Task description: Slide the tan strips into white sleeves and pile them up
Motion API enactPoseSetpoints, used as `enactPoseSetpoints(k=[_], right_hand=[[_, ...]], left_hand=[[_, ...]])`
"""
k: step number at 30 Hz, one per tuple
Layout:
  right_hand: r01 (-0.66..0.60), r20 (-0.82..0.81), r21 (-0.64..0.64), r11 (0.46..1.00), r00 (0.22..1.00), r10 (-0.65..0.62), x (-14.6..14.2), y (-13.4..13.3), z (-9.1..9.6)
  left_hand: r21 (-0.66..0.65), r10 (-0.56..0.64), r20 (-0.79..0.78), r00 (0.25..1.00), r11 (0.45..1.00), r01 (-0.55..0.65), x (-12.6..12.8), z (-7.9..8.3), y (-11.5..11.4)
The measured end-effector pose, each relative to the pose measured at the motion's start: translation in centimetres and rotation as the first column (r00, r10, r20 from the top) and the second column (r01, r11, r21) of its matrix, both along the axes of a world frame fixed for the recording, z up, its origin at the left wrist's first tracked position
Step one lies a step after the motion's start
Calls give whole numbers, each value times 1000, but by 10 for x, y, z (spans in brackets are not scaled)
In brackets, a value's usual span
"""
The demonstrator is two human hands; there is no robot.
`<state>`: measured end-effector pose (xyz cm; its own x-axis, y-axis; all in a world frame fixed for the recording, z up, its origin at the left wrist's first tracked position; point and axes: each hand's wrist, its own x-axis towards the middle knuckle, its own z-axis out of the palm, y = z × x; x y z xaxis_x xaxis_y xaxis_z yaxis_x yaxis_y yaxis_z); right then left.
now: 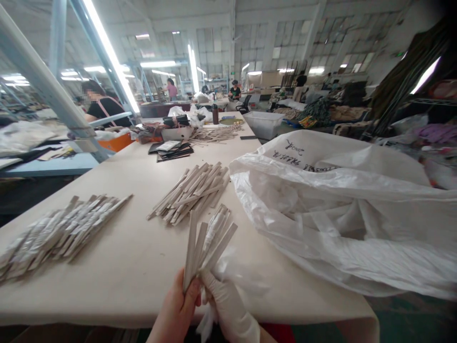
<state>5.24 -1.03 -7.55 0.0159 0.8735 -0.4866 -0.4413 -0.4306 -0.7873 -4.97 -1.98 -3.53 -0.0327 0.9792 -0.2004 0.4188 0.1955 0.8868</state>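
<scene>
Near the front edge of the table, my bare left hand (178, 305) is closed around flat beige strips (191, 252) that fan upward. My right hand (228, 305), in a white glove, meets it and pinches the lower ends of the strips. White plastic film (208, 324) hangs below my fingers. Just behind the fanned strips is a bundle (215, 226) wrapped in white film; whether it is held or lies on the table I cannot tell. Beyond it lies a loose pile of similar strips (194, 190). Several wrapped bundles (64, 233) lie in a row at the left.
A large white plastic sack (321, 205) with handwriting covers the table's right side. Farther back are dark flat pieces (173, 151), more strips (214, 136) and a brown bottle (215, 114). A metal post (67, 105) stands at left. Several people are in the background.
</scene>
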Motion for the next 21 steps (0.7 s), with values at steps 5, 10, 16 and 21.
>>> enactPoseSetpoints(k=[5,10,16,21], right_hand=[[126,-120,27,992,985,-122,24,14,17],[171,-266,-67,983,947,-183,24,22,25],[197,-338,-64,978,918,-207,23,20,11],[78,-439,38,996,897,-54,25,29,11]], left_hand=[[4,-35,-82,996,999,36,-4,1,2],[21,20,-113,993,1000,-17,-1,-4,6],[31,-51,-151,987,998,57,2,-1,12],[1,-52,-106,993,999,53,12,-4,24]])
